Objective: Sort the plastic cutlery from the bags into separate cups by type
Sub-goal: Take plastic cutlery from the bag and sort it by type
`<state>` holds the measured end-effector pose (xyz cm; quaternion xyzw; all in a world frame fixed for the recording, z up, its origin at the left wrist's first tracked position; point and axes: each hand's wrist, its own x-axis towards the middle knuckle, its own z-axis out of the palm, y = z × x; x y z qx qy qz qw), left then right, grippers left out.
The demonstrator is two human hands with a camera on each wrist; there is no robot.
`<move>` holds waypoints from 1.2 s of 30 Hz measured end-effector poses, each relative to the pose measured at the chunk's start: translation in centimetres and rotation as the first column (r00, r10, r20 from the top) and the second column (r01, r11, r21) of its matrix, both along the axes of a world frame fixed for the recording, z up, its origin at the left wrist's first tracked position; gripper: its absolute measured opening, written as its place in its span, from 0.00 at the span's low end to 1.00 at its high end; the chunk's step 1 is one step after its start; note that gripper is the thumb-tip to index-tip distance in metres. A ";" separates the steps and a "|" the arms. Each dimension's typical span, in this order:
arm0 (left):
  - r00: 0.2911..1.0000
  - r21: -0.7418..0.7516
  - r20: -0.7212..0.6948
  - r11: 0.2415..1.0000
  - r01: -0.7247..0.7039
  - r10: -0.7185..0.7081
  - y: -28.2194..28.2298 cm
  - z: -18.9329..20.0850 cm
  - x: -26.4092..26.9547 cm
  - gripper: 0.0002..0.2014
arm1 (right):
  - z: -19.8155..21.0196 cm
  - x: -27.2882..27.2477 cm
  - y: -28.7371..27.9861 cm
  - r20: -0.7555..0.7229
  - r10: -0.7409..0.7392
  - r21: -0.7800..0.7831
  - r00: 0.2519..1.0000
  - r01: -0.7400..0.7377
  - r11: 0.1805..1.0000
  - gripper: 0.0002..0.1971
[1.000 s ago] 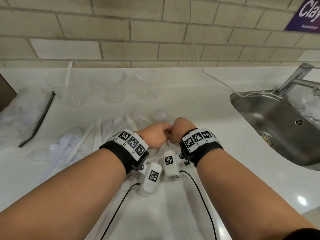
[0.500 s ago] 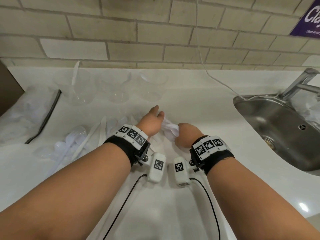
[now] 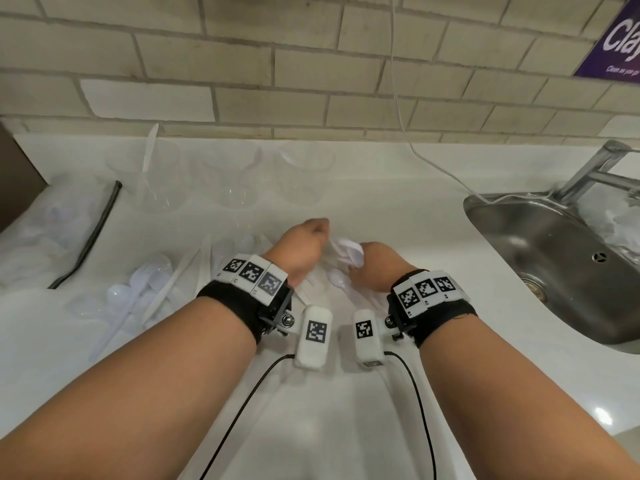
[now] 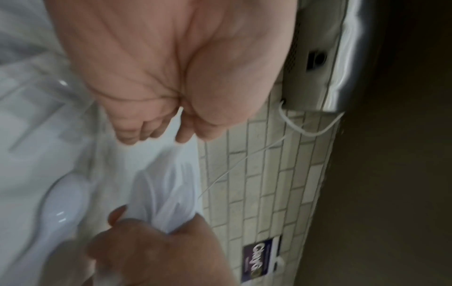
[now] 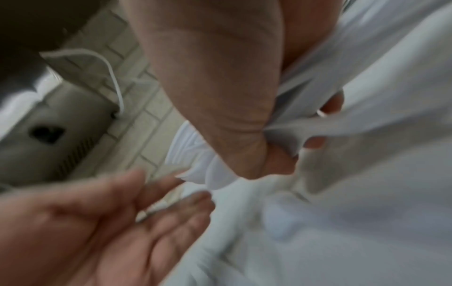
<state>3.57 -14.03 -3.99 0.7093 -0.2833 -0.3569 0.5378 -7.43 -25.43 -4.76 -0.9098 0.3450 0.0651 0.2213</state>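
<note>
My right hand grips a bundle of white plastic cutlery wrapped in a thin clear bag, held just above the counter. My left hand sits close on its left, fingers curled, pinching the clear film that stretches to the bundle. Both wrist views are blurred. A loose white spoon lies under the hands. Three clear cups stand by the wall: the left cup holds one white knife, while the middle cup and right cup look empty.
Loose white spoons, forks and knives lie scattered on the counter at left. A clear bag with a black zip strip lies further left. A steel sink with a tap is on the right. A white cable hangs down the brick wall.
Both hands moved forward from a tight clasp and parted slightly. The cutlery bundle now shows between them. My left fingers went from stretched out to curled on the film.
</note>
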 end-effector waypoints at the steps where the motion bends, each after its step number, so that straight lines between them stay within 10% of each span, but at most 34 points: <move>1: 0.993 -0.087 -0.103 0.994 -0.062 0.053 0.3 0.2 0.3 0.19 | 0.9 -0.1 -0.2 0.068 -0.025 0.025 0.997 0.023 0.999 0.09; 6: 0.802 -0.267 -0.587 0.910 -0.318 0.108 2.6 1.0 0.9 0.16 | 6.9 0.1 0.7 0.593 -0.336 0.507 0.732 -0.015 0.862 0.07; 12: 0.626 -0.189 -0.779 0.964 -0.188 -0.031 5.6 0.1 1.0 0.29 | 8.7 3.7 4.6 0.767 -0.477 0.628 0.429 -0.354 0.693 0.10; 24: 0.542 -0.051 -0.834 0.963 -0.263 0.103 9.7 1.7 3.1 0.26 | 9.2 8.3 9.9 0.829 -0.467 0.558 0.307 -0.435 0.706 0.16; 36: 0.450 -0.233 -0.893 0.884 -0.405 -0.030 11.8 3.5 4.4 0.32 | 6.2 10.0 12.6 0.753 -0.390 0.624 0.531 -0.386 0.680 0.06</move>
